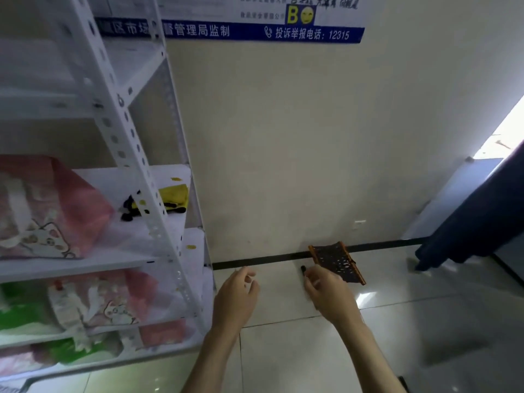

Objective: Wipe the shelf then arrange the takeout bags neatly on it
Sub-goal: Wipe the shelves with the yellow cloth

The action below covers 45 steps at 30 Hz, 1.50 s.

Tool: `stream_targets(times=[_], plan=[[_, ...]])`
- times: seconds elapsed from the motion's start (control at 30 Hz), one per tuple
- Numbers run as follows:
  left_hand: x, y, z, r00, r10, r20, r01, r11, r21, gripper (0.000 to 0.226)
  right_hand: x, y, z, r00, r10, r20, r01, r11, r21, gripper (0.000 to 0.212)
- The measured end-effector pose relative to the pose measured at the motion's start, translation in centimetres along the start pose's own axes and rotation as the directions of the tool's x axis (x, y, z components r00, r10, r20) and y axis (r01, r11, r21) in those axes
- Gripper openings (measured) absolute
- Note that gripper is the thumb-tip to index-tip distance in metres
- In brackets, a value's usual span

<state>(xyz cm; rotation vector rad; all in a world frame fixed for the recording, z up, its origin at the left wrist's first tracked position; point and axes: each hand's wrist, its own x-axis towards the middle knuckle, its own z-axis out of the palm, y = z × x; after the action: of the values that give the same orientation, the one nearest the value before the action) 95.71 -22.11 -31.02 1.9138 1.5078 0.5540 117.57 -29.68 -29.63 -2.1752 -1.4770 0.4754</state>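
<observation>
Both hands hung out over the tiled floor (312, 350), right of the white metal shelf (133, 154), well apart from the bags.

Left hand (236, 296) sat at about 5 o'clock from the shelf's near post, fingers loosely curled, nothing in its grip. Right hand (329, 293) lay just beside a dark perforated fan (336, 263) that leaned against the wall base at 12 o'clock from the wrist. Its fingertips looked pinched near a small black tip (303, 270); whether it truly held that piece could not be told.

Takeout bags: a pink one with a cartoon cat (42, 211) stood on the middle tier at 9 o'clock from the hands. Another pink cat bag (113, 302) and a green bag (19, 307) sat on the tier below, and more blurred pink and green bags crowded the lowest tier. A yellow cloth (174, 198) lay at the right end of the middle tier beside the pink bag.

Judgement: the wiping step looked to be the one in hand, and neither hand had the cloth. To do it well, take the yellow cloth first, shift the bags off one tier at a time, wipe back edge to front, then set the bags upright, fronts outward, evenly spaced.
</observation>
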Motion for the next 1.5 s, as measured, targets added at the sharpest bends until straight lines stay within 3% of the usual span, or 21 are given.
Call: stream_targets(times=[0.1,0.23,0.4,0.63,0.83,1.2,1.4,1.5], plan=[[2.2,1.7,1.5,0.999,-0.033,-0.032,0.033,0.999,0.006,0.019,4.1,1.6,-0.8,0.997,-0.057,0.044,0.059,0.997,-0.049,0.016],[5.6,5.3,2.7,0.991,-0.088,-0.096,0.091,0.996,0.019,0.021,9.4,4.0,-1.9,0.984,-0.157,0.079,0.160,0.986,-0.038,0.037],[9.5,8.6,3.1,0.961,-0.133,-0.242,0.147,0.988,0.039,0.017,15.8,4.6,-3.8,0.939,-0.319,0.129,0.328,0.943,-0.060,0.015],[13.5,9.2,0.0,0.879,-0.149,-0.453,0.208,0.974,0.084,0.014,24.9,1.2,-2.7,0.848,-0.476,0.234,0.468,0.879,0.091,0.013],[18.6,7.6,-4.4,0.739,-0.221,-0.636,0.294,0.956,0.010,0.018,32.1,-5.2,2.3,0.708,-0.647,0.284,0.625,0.761,0.177,0.015],[23.6,1.6,-11.2,0.509,-0.398,-0.763,0.519,0.849,-0.098,0.017,39.2,-18.4,8.9,0.430,-0.845,0.318,0.780,0.525,0.342,0.018],[23.5,0.1,-12.2,0.379,-0.457,-0.804,0.638,0.759,-0.130,0.010,38.8,-25.1,11.3,0.217,-0.941,0.259,0.807,0.322,0.495,0.017],[23.9,-0.6,-11.8,0.319,-0.422,-0.848,0.682,0.724,-0.103,0.009,39.5,-27.2,13.3,0.085,-0.971,0.225,0.806,0.200,0.557,0.015]])
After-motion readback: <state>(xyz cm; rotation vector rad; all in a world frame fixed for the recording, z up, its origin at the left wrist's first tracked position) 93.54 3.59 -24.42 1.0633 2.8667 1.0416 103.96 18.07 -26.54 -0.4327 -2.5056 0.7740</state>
